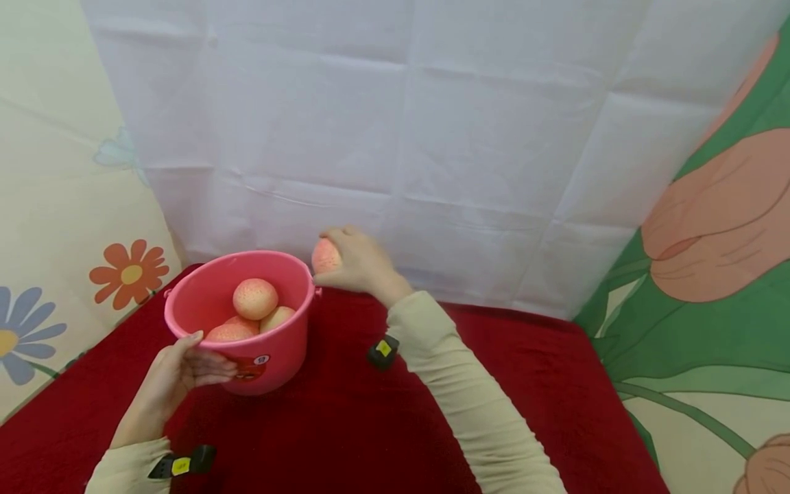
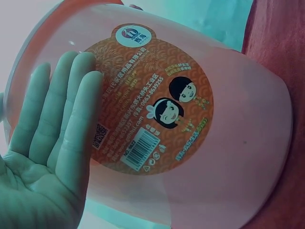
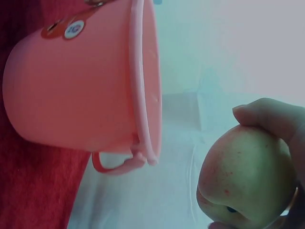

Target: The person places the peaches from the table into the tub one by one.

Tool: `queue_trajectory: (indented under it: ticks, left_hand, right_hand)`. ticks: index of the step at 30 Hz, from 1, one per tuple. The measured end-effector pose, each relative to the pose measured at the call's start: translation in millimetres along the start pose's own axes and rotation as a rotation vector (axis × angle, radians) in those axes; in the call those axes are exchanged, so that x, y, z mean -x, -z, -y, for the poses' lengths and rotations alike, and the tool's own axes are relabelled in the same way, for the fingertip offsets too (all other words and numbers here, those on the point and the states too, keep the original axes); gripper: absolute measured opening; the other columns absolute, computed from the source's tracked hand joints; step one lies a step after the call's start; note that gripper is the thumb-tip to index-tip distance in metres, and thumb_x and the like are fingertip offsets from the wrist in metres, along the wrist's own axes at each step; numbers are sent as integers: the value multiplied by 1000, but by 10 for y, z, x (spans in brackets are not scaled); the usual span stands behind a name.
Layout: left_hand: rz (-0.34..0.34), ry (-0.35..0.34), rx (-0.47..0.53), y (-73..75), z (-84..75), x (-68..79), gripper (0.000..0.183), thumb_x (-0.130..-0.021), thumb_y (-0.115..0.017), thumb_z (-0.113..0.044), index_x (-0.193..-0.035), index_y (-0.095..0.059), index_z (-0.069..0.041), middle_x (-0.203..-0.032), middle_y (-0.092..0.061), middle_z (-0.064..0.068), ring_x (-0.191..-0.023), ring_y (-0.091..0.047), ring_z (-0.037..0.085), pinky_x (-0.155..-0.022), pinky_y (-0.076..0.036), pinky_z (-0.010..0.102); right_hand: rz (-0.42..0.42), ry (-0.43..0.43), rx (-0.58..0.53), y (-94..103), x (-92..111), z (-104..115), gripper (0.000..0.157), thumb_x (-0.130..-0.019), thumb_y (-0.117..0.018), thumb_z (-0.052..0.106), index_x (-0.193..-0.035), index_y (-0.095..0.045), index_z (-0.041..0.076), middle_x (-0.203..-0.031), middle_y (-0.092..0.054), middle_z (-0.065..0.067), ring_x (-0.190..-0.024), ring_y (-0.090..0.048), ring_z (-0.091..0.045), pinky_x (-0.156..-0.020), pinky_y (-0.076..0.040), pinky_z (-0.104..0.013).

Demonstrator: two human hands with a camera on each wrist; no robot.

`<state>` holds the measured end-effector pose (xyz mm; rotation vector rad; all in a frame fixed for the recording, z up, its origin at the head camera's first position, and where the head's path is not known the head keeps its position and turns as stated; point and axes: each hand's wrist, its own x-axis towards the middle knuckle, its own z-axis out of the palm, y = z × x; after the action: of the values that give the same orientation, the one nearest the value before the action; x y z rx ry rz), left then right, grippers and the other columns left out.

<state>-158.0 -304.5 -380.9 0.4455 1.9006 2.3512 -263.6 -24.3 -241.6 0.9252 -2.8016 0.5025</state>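
A pink bucket (image 1: 247, 357) stands upright on the red cloth, with several peaches (image 1: 255, 299) inside. My left hand (image 1: 179, 374) holds its near rim, thumb over the edge and fingers extended along the outer wall. Those fingers (image 2: 71, 114) lie by a round orange label (image 2: 157, 100) in the left wrist view. Just right of the bucket, about rim height, my right hand (image 1: 361, 264) grips another peach (image 1: 325, 256). The right wrist view shows this peach (image 3: 245, 176) between thumb and fingers, apart from the bucket (image 3: 76, 90); part of it is hidden by the hand.
Red cloth (image 1: 345, 418) covers the table. A white sheet (image 1: 395, 137) hangs behind it. Flower-patterned cloth (image 1: 697, 370) hangs at both sides. The bucket's handle (image 3: 116, 167) hangs at its side. Each wrist wears a black strap device (image 1: 384, 350).
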Motion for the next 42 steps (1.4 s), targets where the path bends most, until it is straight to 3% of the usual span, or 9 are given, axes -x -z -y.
queue_trajectory:
  ticks: [17, 42]
  left_hand:
    - [-38, 12, -24, -24, -7, 20, 54, -101, -23, -23, -83, -73, -12, -80, -71, 5, -74, -68, 20, -68, -55, 34]
    - [-61, 36, -45, -32, -15, 30, 52, -101, -24, -25, -83, -72, -14, -79, -70, 4, -74, -68, 20, -68, -55, 33]
  right_hand:
    - [39, 43, -9, -200, -105, 324, 69, -73, -69, 46, -132, -45, 17, -127, -49, -2, -115, -45, -17, -91, -43, -37]
    - [58, 80, -19, -389, -160, 552, 74, -75, -68, 47, -138, -39, 22, -133, -45, 1, -118, -43, -14, -95, -39, -29]
